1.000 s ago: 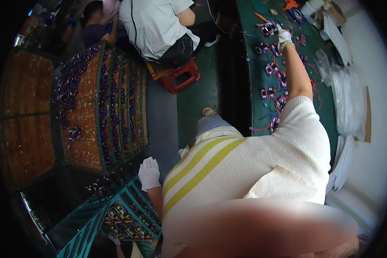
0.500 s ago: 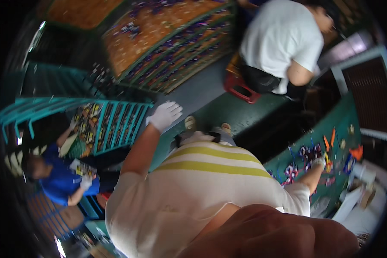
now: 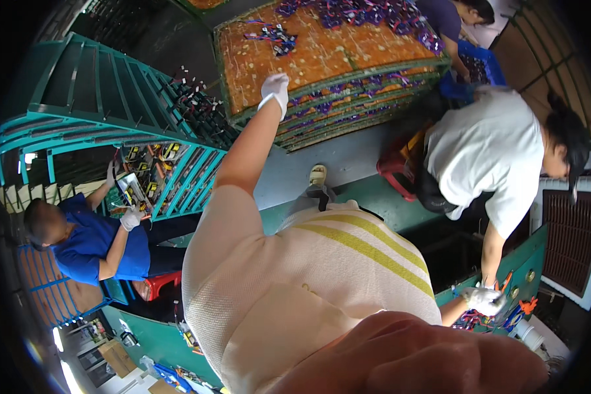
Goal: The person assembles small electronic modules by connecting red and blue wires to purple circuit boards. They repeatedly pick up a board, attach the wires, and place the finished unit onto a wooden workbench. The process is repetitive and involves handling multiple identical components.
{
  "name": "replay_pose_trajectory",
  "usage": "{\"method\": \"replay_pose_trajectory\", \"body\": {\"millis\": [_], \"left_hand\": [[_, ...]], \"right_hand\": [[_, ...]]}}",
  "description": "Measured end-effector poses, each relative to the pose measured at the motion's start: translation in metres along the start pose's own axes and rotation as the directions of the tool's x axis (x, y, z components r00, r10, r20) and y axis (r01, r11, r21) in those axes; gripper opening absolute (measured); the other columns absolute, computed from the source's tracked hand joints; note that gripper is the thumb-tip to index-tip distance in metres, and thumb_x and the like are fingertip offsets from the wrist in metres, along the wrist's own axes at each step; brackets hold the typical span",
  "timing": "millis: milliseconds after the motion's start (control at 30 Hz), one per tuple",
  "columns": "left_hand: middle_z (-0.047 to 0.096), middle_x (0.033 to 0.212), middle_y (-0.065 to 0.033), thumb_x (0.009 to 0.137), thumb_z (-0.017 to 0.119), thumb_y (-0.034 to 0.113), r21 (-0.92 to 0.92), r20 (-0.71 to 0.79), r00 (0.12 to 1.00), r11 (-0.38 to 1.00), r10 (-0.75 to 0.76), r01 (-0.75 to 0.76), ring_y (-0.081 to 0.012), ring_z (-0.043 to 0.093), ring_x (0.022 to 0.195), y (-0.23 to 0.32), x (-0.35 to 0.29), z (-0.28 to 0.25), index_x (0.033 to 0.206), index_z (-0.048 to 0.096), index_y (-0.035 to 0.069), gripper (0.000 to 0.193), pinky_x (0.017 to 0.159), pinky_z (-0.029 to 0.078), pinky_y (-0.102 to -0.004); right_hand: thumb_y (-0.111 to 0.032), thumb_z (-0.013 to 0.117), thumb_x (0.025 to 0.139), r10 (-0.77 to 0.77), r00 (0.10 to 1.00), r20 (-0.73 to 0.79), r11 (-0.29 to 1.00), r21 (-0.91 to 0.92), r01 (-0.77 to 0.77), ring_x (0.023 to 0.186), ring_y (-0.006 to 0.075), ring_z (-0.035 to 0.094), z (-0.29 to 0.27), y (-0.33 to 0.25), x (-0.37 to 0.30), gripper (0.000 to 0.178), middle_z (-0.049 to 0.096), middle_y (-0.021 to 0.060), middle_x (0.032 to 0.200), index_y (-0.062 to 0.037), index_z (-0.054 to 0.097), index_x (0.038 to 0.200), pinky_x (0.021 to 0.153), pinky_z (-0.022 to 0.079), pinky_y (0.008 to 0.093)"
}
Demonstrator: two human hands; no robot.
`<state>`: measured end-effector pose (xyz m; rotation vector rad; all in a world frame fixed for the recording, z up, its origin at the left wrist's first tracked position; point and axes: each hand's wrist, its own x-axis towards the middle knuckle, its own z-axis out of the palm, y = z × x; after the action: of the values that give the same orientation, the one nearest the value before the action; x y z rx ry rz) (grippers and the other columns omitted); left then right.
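My left hand (image 3: 276, 90), in a white glove, reaches far forward onto the near edge of a green multi-tier rack (image 3: 335, 84). Its fingers look curled over that edge. On the rack's orange-brown top board lie bunches of small purple parts with wires (image 3: 279, 39). At the lower right, my right hand (image 3: 471, 299) is over the green bench (image 3: 528, 262) beside small wired parts (image 3: 466, 320). A co-worker's gloved hand (image 3: 491, 303) overlaps it there, so my right fingers and anything in them cannot be made out.
A co-worker in a white shirt (image 3: 486, 148) sits on a red stool (image 3: 395, 172) at right. Another in blue (image 3: 102, 240) handles parts by a teal rack (image 3: 177, 184) at left. Beyond, a person in purple (image 3: 440, 20) reaches into a blue bin (image 3: 482, 65).
My body has turned, and my left hand has gone from the open air to the green rack's edge. The white-shirted co-worker now has an arm down at the bench near my right hand.
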<state>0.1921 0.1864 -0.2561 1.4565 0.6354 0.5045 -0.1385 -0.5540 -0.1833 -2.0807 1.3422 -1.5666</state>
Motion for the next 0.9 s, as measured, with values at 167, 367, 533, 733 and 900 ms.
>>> {"method": "replay_pose_trajectory", "body": {"millis": [167, 367, 533, 733, 900], "left_hand": [[0.061, 0.079, -0.0061, 0.093, 0.058, 0.029, 0.363, -0.051, 0.999, 0.932, -0.002, 0.02, -0.0193, 0.056, 0.066, 0.01, 0.143, 0.02, 0.102, 0.063, 0.002, 0.029, 0.065, 0.05, -0.0325], [0.066, 0.09, -0.0107, 0.095, 0.049, 0.048, -0.163, 0.145, 0.921, 0.909, -0.363, 0.384, -0.0242, 0.063, 0.077, 0.01, 0.218, 0.034, 0.099, 0.058, 0.0, 0.049, 0.07, 0.053, -0.0367], [0.068, 0.098, -0.0144, 0.098, 0.05, 0.031, -0.123, 0.56, 0.828, 0.992, 0.034, 0.043, -0.025, 0.065, 0.092, 0.095, 0.13, 0.014, 0.096, 0.058, -0.001, 0.033, 0.084, 0.051, -0.036], [0.066, 0.099, -0.0207, 0.097, 0.052, 0.026, -0.263, 0.94, 0.291, 0.919, 0.176, 0.294, -0.029, 0.063, 0.101, 0.195, 0.034, -0.045, 0.09, 0.061, -0.004, 0.032, 0.094, 0.047, -0.0397], [0.062, 0.113, -0.0274, 0.089, 0.045, 0.019, 0.013, 1.0, -0.007, 0.999, -0.013, 0.047, -0.0329, 0.061, 0.105, 0.253, -0.039, -0.071, 0.102, 0.063, -0.013, 0.039, 0.092, 0.047, -0.0344]], "right_hand": [[-0.002, 0.066, 0.083, -0.33, 0.85, 0.411, 0.886, 0.445, 0.129, 0.089, 0.0242, 0.061, 0.03, -0.155, -0.15, 0.01, 0.065, 0.0157, 0.1, 0.001, 0.062, 0.092, 0.085, 0.049, 0.0349], [-0.004, 0.063, 0.087, -0.393, 0.472, 0.789, 0.739, 0.577, -0.349, 0.092, 0.0151, 0.059, 0.049, -0.269, -0.3, 0.013, 0.065, 0.0092, 0.098, -0.0035, 0.063, 0.1, 0.087, 0.047, 0.029], [-0.04, 0.065, 0.087, -0.059, -0.386, 0.921, 0.478, -0.314, -0.821, 0.097, 0.0252, 0.061, 0.042, -0.36, -0.357, 0.046, 0.06, 0.0121, 0.112, -0.0057, 0.054, 0.116, 0.087, 0.049, 0.0397], [-0.087, 0.046, 0.065, -0.43, -0.864, 0.263, 0.275, -0.873, -0.403, 0.113, 0.0373, 0.055, 0.042, -0.479, -0.384, 0.105, 0.054, 0.0204, 0.127, -0.0058, 0.044, 0.132, 0.083, 0.05, 0.0481], [-0.086, 0.041, 0.07, -0.723, -0.663, -0.194, 0.514, -0.792, -0.33, 0.087, 0.031, 0.062, -0.002, -0.488, -0.394, 0.1, 0.054, 0.0182, 0.129, -0.0099, 0.044, 0.135, 0.058, 0.049, 0.0354]]}}
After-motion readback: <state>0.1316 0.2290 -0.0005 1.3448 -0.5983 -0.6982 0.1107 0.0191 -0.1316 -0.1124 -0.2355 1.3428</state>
